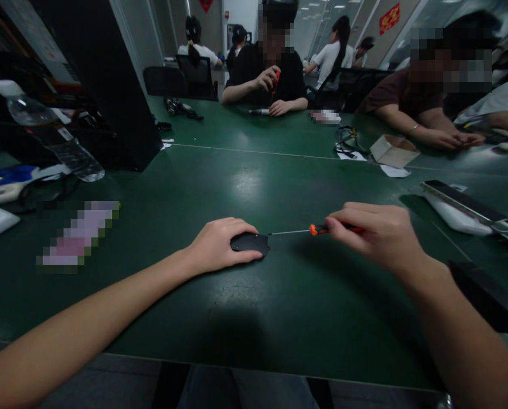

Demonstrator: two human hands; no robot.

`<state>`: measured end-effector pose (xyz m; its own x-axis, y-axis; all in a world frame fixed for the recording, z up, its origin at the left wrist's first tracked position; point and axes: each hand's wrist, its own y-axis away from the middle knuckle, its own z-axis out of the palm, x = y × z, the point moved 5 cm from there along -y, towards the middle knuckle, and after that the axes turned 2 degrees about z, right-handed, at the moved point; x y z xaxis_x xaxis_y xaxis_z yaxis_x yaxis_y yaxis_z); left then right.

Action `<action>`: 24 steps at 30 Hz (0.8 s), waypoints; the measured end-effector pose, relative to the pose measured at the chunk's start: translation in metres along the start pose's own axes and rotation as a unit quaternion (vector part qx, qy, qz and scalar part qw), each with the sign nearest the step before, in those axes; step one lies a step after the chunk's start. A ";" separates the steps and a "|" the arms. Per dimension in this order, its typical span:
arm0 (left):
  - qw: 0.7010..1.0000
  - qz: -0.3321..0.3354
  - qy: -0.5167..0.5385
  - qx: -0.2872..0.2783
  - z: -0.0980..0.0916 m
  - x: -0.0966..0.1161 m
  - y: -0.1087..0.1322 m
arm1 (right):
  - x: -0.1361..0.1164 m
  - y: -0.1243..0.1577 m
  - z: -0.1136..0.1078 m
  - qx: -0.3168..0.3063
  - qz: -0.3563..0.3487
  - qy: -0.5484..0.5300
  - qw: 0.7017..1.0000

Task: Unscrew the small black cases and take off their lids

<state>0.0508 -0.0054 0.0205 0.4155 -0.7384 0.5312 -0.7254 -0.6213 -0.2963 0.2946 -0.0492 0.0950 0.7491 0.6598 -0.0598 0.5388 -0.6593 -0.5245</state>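
Note:
On the green tabletop lies a small flat black piece [250, 243] with rounded edges and tiny light dots near its rim; its exact kind is unclear. My left hand [222, 245] grips it from the left, thumb on the near edge and fingers along the far edge. My right hand [375, 230] is closed around the orange-and-black handle of a screwdriver [320, 229]. The thin shaft points left, nearly level, and its tip is at the black piece's right end. Whether the tip touches a screw there cannot be made out.
A clear plastic bottle [53, 136] leans at the left by a dark upright panel [121, 102]. A small open box [394, 152] and cables [345, 140] lie at the far right. Across the table a person [265, 79] holds a red tool. Another person sits at right.

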 end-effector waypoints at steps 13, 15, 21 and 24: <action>0.999 0.016 -0.041 0.013 0.002 -0.001 -0.001 | 0.011 0.014 0.013 -0.013 0.031 -0.069 0.997; 0.999 0.018 -0.037 0.016 0.002 -0.001 -0.001 | 0.010 0.015 0.014 -0.012 0.026 -0.068 0.997; 0.999 0.012 -0.045 0.018 0.003 0.000 -0.001 | -0.006 0.012 0.008 -0.021 -0.023 0.044 0.999; 0.999 0.002 -0.050 0.015 0.004 0.000 -0.001 | -0.031 0.005 -0.004 -0.038 -0.096 0.143 0.984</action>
<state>0.0538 -0.0057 0.0181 0.4663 -0.7630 0.4476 -0.7116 -0.6241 -0.3226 0.2760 -0.0746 0.0976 0.7022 0.6536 0.2824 0.7006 -0.5637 -0.4375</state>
